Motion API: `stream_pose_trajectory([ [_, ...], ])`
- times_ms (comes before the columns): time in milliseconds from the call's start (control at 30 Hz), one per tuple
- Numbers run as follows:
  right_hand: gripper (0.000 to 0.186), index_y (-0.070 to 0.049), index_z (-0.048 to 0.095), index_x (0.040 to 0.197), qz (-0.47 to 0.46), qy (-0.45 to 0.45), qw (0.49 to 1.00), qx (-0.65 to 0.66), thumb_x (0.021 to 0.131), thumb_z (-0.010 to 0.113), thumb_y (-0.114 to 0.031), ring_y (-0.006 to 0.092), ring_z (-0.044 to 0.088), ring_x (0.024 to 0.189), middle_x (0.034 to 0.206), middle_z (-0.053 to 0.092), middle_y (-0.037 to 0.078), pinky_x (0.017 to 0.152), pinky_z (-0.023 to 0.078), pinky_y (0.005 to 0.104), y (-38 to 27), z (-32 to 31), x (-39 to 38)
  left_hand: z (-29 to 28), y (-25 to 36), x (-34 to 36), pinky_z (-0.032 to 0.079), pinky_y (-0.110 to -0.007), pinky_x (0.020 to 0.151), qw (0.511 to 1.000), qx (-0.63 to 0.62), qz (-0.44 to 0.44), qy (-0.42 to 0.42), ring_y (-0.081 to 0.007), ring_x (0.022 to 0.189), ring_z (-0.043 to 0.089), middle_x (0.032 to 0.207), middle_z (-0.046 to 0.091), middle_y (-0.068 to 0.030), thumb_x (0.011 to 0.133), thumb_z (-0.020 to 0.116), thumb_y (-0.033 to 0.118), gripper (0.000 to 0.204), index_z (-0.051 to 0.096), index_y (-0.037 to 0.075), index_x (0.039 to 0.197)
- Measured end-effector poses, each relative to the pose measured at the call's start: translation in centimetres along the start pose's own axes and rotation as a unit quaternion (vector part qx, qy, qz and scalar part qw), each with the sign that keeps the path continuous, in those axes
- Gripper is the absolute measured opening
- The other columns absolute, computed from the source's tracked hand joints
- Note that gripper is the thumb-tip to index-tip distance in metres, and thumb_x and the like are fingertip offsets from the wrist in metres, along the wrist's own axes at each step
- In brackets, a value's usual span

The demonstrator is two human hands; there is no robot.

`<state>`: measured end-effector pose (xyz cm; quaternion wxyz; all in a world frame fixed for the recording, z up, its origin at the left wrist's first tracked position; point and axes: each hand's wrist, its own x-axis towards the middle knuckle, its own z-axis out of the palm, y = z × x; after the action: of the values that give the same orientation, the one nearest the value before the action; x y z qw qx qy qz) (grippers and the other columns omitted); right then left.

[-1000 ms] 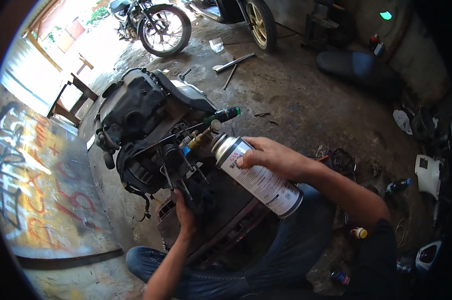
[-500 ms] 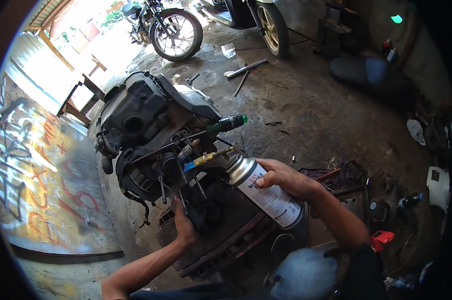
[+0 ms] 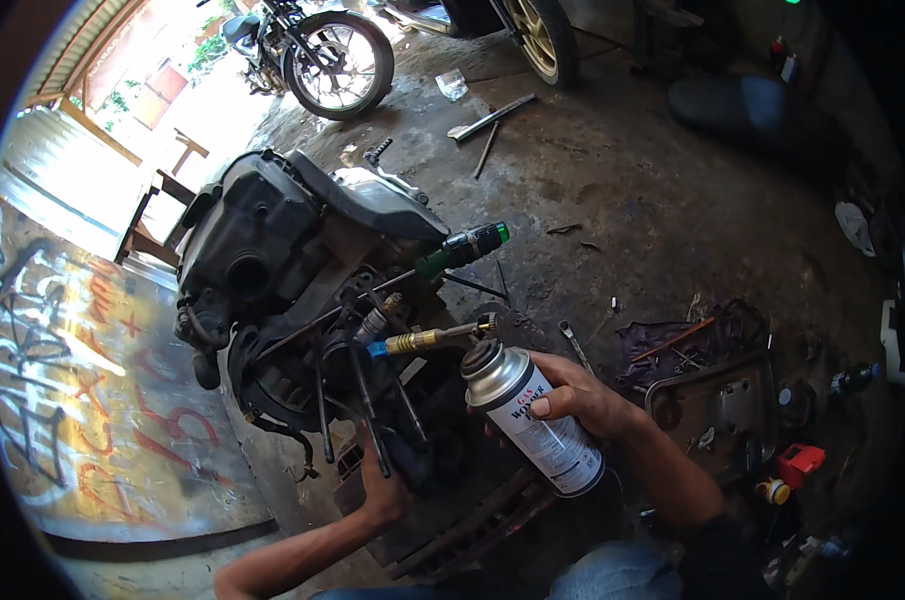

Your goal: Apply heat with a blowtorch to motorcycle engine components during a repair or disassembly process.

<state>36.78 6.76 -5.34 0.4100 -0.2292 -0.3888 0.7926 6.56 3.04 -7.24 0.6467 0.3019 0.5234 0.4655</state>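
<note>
In the head view, I see my right hand [image 3: 572,395] wrapped tight around a gas can [image 3: 530,418]. The can is silver on top with a white side. It leans over, so its long way runs from its top at 10 o'clock to its bottom at 4 o'clock. The top sits just under the tip of a brass torch nozzle [image 3: 437,337]. They are very near, but I cannot tell if they touch. The nozzle lies almost flat, and its long way runs from 9 o'clock to 3 o'clock, with a blue bit at the 9 o'clock end. My right hand is the nearer hand to the nozzle.

My left hand [image 3: 382,490] is lower, at 7 o'clock from the can. It reaches up into the dark engine [image 3: 272,250] and rests against its underside among black hoses. The fingers are hidden in there, so I cannot tell if they grip anything.

A tool with a green handle [image 3: 464,247] sticks out of the engine at 12 o'clock from the can.

At 3 o'clock from the can, well apart, a dark metal tray [image 3: 717,400] lies on the floor with small bits in it, too small to name. A small red box [image 3: 798,463] sits just beside it. A motorbike wheel [image 3: 337,65] stands far up at 11 o'clock.
</note>
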Motion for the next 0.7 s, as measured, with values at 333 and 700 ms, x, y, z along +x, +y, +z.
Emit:
stream_pose_trajectory([
  [333, 0.08, 0.003, 0.049, 0.143, -0.016, 0.023, 0.999, 0.044, 0.084, 0.072, -0.045, 0.0226, 0.07, 0.101, 0.112, 0.069, 0.016, 0.091, 0.056, 0.0359, 1.0, 1.3, 0.2, -0.4, -1.9, 0.5, 0.048, -0.04, 0.111, 0.995, -0.024, 0.072, 0.059, -0.0251, 0.126, 0.062, 0.141, 0.06, -0.0125, 0.113, 0.034, 0.049, 0.058, 0.045, 0.004, 0.149],
  [700, 0.077, 0.005, 0.05, 0.14, -0.017, 0.029, 0.997, 0.075, 0.083, 0.067, -0.044, 0.0233, 0.071, 0.098, 0.116, 0.068, 0.018, 0.085, 0.059, 0.0353, 2.1, 2.5, 0.2, -0.6, -2.0, 0.7, 0.05, -0.039, 0.109, 0.995, -0.078, 0.065, 0.018, -0.024, 0.121, 0.064, 0.134, 0.064, -0.0118, 0.113, 0.036, 0.048, 0.057, 0.05, 0.003, 0.144],
])
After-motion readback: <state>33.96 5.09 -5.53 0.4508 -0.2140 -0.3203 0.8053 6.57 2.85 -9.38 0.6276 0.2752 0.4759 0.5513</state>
